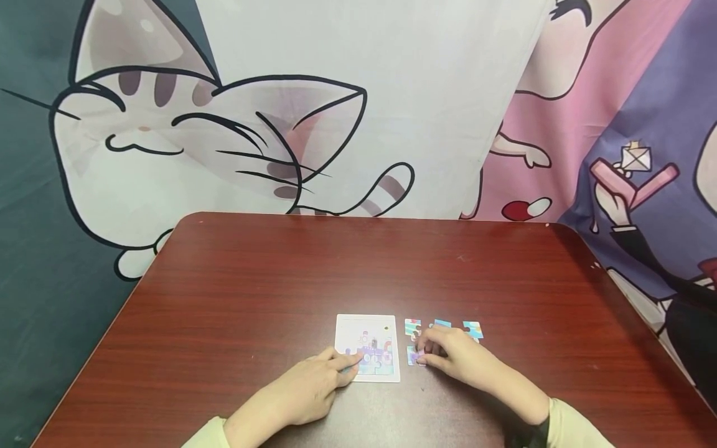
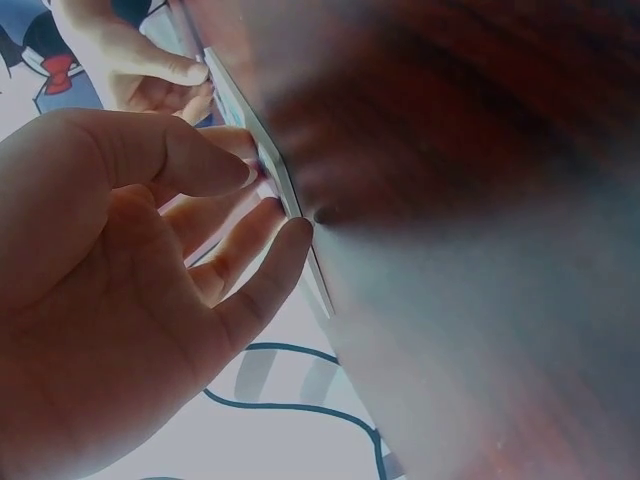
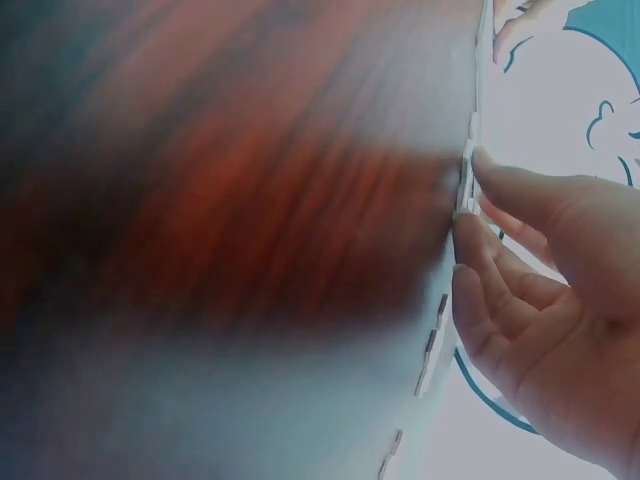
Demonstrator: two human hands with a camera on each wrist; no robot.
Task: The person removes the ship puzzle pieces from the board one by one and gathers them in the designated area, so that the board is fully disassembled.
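Note:
A white square puzzle board (image 1: 366,323), partly filled with purple, pink and blue pieces, lies flat on the table. My left hand (image 1: 313,382) rests on its left side, fingers extended over the pieces and board edge. To the right of the board, my right hand (image 1: 462,358) has its thumb and index finger pinching a purple-and-blue puzzle piece (image 1: 412,355) at the tabletop. In the right wrist view that piece (image 3: 466,182) shows edge-on at the fingertips. The right hand partly hides it in the head view.
Loose puzzle pieces lie behind the right hand: a striped one (image 1: 412,326), a blue one (image 1: 442,323) half hidden by the hand, and another blue one (image 1: 473,329). The brown table (image 1: 252,280) ends at a back edge before a cartoon cat cloth (image 1: 336,37).

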